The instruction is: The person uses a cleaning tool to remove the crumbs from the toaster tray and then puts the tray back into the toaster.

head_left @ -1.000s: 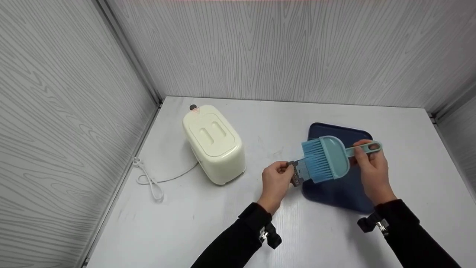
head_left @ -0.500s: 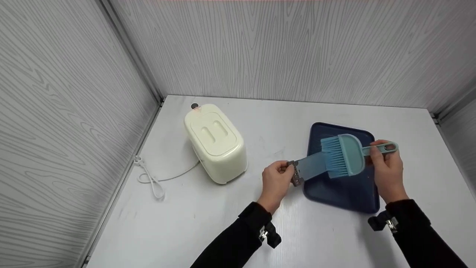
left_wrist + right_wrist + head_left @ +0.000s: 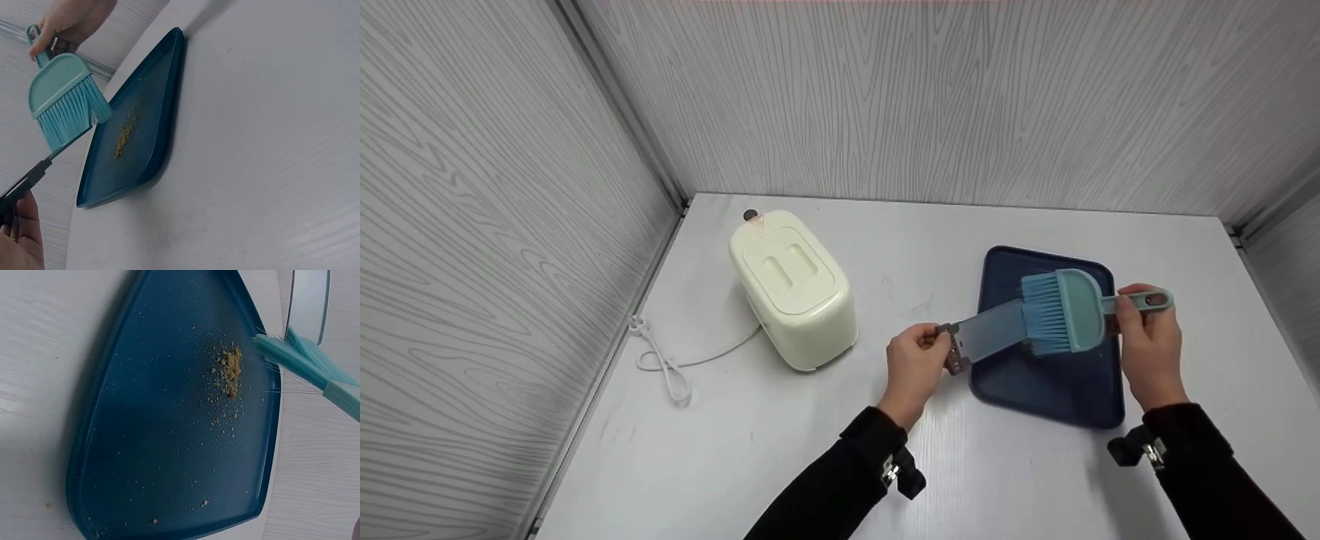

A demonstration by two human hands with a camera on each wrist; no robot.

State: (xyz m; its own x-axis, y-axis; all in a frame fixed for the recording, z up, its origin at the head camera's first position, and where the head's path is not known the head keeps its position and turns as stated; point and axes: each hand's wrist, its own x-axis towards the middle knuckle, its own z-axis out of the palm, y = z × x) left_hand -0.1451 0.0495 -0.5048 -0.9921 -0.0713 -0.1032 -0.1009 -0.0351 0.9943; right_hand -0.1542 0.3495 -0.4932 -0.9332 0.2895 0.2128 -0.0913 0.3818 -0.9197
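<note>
My left hand [image 3: 913,369] pinches the dark end of a slim, flat crumb tray [image 3: 991,331], its pale sheet reaching out to the right. In my right hand [image 3: 1152,352] is the handle of a light-blue hand brush [image 3: 1081,309]. The bristles [image 3: 292,360] touch the sheet's far end and splay at its edge in the right wrist view. Below both lies a dark blue tray [image 3: 1057,397] on the table. Brown crumbs [image 3: 124,138] are heaped on it, with finer bits [image 3: 205,502] scattered round them.
A cream toaster-like appliance [image 3: 810,330] with a lid stands to the left. Its white cord [image 3: 720,354] runs toward the table's left edge and ends in a loop. Grey wood-grain walls [image 3: 885,97] rise behind and at the sides.
My right hand has drawn the brush rightward along the sheet, from near the dark end to the far end. My left hand has held the crumb tray nearly still.
</note>
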